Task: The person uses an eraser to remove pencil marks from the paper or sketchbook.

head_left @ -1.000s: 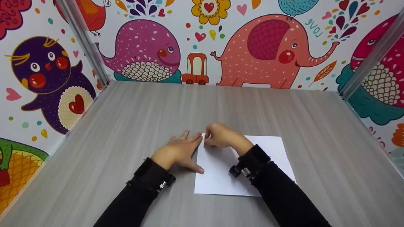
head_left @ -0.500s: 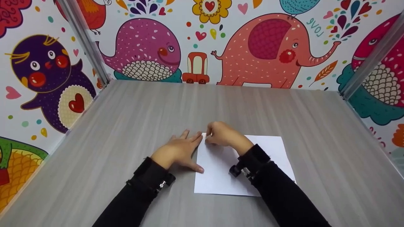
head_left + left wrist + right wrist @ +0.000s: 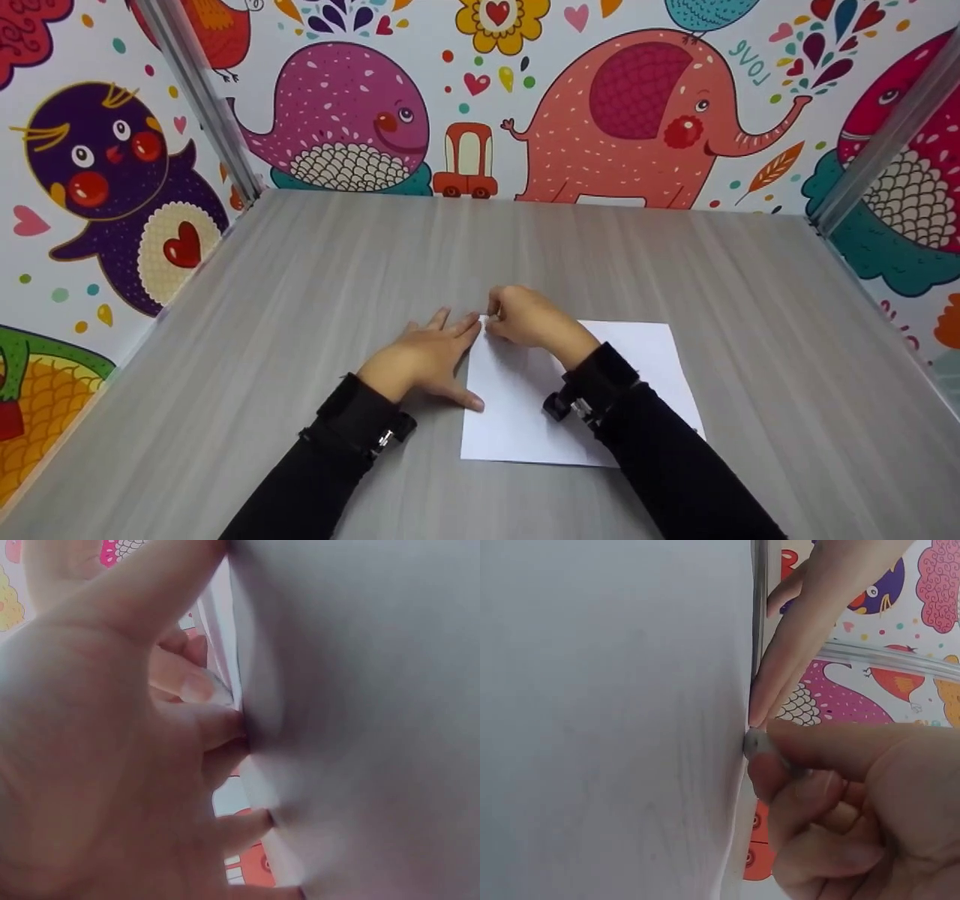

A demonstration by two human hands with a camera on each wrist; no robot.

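A white sheet of paper lies flat on the table, its right part covered by the right forearm. My left hand rests with spread, straight fingers along the sheet's left edge, the thumb on the paper. At the far left corner my right hand pinches a small greyish-white eraser between thumb and fingers, its tip against the paper. Most of the eraser is hidden by the fingers. Faint grey smudged marks show on the sheet in the right wrist view. The left fingertips are close beside the eraser.
The grey wood-grain table surrounds the paper. Cartoon-printed wall panels stand at the back and both sides, joined by metal corner posts. Black straps with small cameras sit on both wrists.
My right hand makes small movements back and forth at the far left corner, now slightly farther from me, still pinching the eraser. The left hand and the paper stay in place.
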